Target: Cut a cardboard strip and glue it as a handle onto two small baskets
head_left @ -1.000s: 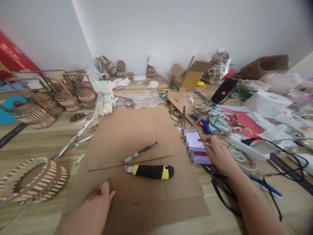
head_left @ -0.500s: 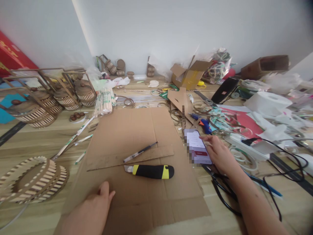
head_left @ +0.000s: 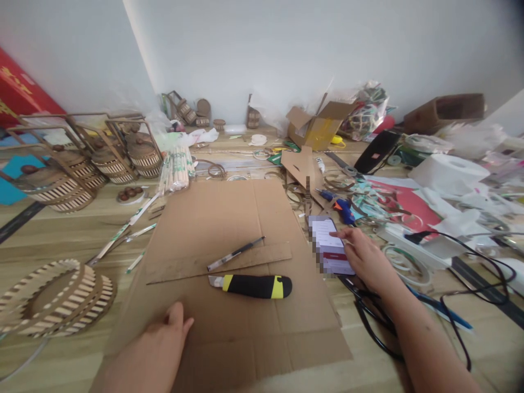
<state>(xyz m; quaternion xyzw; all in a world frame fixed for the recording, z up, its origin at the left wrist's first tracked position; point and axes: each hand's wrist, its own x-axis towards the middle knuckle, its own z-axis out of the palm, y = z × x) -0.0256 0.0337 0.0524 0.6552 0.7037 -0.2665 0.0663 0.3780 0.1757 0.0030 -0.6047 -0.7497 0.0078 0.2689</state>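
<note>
Right hand [head_left: 366,262] at a dark-edged phone with a lit screen [head_left: 326,249]

Change is slight: the right index fingertip sits a touch lower and farther left over the screen than half a second ago. Left hand [head_left: 149,349] and tools hold their places. Reading: attention is on the phone, no cutting under way.

Near: left hand on the near left of a flat brown cardboard sheet [head_left: 229,218], fingers bent; cannot tell if anything is pinched beneath. Right index points onto the screen, other fingers curled by the phone's right edge; their grip cannot be told. Phone lies flat just right of the sheet. Black looped cable [head_left: 365,322] near the right forearm; possible snag.

Mid-sheet: black-and-yellow utility knife [head_left: 257,286], blade showing, unheld. Beyond it, a slim clear-and-black pen [head_left: 236,253] lies across a narrow brown cardboard strip [head_left: 251,259]. Both would need shifting to free the sheet. Left, a round brown-and-cream slatted basket [head_left: 92,297].

Farther: blue glue gun with an orange trigger [head_left: 345,211] among scraps, right; paper-sleeved chopstick bundle [head_left: 176,169], left. Far: open brown cardboard box [head_left: 321,125].
</note>
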